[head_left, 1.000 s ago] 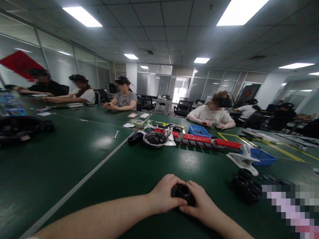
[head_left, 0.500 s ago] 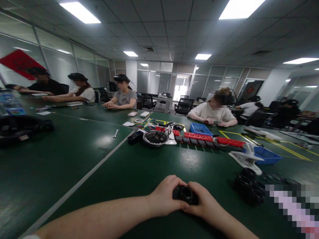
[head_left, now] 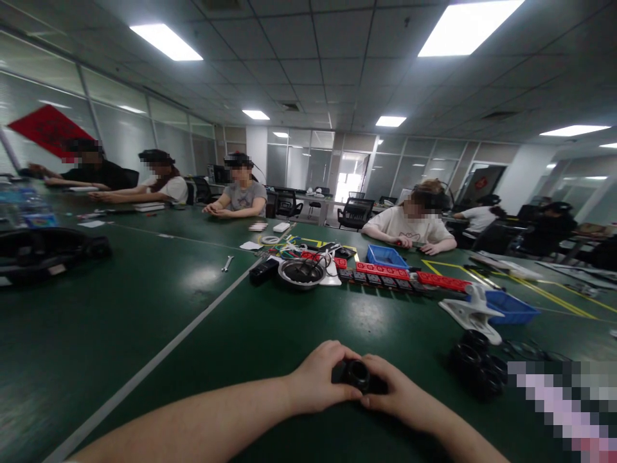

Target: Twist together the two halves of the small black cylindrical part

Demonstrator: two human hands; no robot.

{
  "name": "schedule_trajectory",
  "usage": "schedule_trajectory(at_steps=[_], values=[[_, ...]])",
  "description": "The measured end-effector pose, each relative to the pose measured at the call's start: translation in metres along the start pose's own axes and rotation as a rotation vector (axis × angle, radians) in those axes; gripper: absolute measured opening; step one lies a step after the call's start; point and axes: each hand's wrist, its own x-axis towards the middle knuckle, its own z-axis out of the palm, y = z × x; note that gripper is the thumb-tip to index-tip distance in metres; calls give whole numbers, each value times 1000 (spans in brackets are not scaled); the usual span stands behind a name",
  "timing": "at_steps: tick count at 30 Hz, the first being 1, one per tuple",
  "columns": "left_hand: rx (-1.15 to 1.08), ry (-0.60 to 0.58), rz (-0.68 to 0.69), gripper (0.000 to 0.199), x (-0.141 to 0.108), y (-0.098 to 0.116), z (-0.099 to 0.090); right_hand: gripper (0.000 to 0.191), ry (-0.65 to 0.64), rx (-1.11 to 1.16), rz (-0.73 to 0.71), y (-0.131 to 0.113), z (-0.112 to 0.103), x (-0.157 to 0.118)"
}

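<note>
Near the front of the green table, my left hand (head_left: 318,378) and my right hand (head_left: 402,389) are curled around a small black part with a round, hollow ring on top (head_left: 357,373). My left fingers and thumb wrap its left side, while the right ones close on the opposite side. Thumbs almost meet in front of the ring. The part's lower body is mostly hidden by fingers and shadow. To the right of my hands sits a cluster of similar-looking black round pieces (head_left: 475,370).
Beyond my hands lie a round dark bowl-like thing with a silver rim (head_left: 303,273), a row of red blocks (head_left: 383,271), two blue trays (head_left: 511,307) and a white stand (head_left: 475,315). A wrench (head_left: 227,263) rests left. Several people sit around, one across the table (head_left: 409,222).
The camera view has tipped up slightly, so the far things sit a little lower. Both hands keep their hold on the black part, with only a slight shift of the right fingers.
</note>
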Motion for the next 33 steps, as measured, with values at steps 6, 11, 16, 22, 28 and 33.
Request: schedule_trajectory(at_steps=[6,11,16,22,28,33], values=[[-4,31,-64,44,0,7,5,30,146,-126,144,3,12,2],[10,110,-127,43,-1,11,10,25,277,-477,181,-4,27,5],[12,64,-113,43,2,7,6,34,254,-431,107,-4,24,5],[-10,-9,-48,44,2,2,1,35,0,-62,13,6,1,2],[-9,27,-92,44,2,6,5,28,103,-132,67,5,6,4],[-1,113,-140,43,0,6,8,15,283,-482,184,-11,25,4]])
